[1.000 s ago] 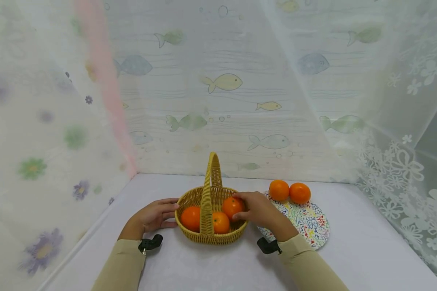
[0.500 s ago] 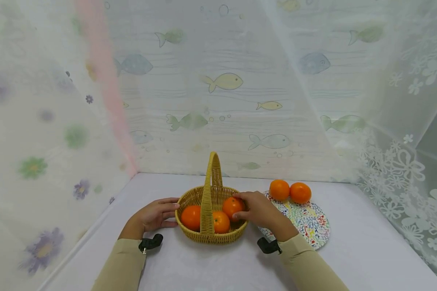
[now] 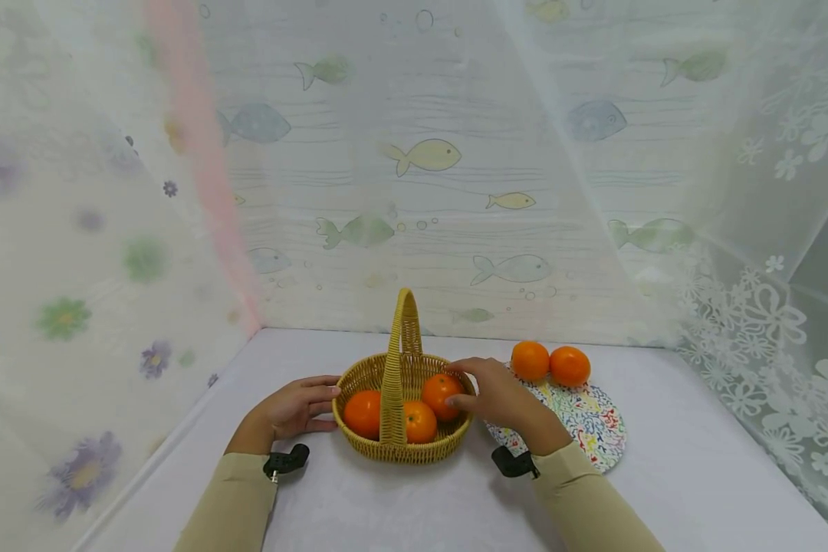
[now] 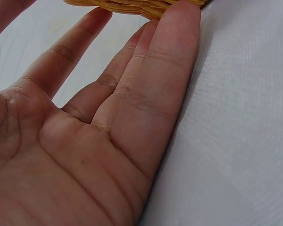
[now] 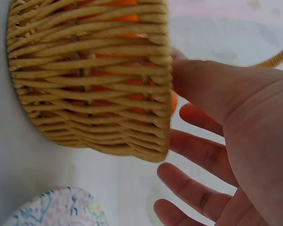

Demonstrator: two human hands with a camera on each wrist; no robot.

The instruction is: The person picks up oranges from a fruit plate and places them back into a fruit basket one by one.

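A yellow wicker basket [image 3: 402, 454] with a tall arched handle stands on the white table, holding three oranges. One orange [image 3: 362, 414] is left of the handle, a second orange [image 3: 421, 423] just right of it, and a third orange [image 3: 438, 395] by the right wall. My left hand [image 3: 295, 410] touches the basket's left side with straight, spread fingertips; in the left wrist view its palm holds nothing. At the right rim, my right hand [image 3: 500, 395] has its thumb and fingers spread loosely beside the third orange. The right wrist view shows the thumb [image 5: 198, 82] over the rim.
Right of the basket lies a round plate [image 3: 596, 425] with colourful squiggles, partly behind my right arm. At its far edge sit two oranges [image 3: 530, 361]. A fish-patterned curtain [image 3: 414, 215] hangs behind the table, with sheer floral cloth at both sides.
My right hand has loosened from the third orange and shifted slightly right and up, its fingers spreading. The left hand and the basket have stayed in place.
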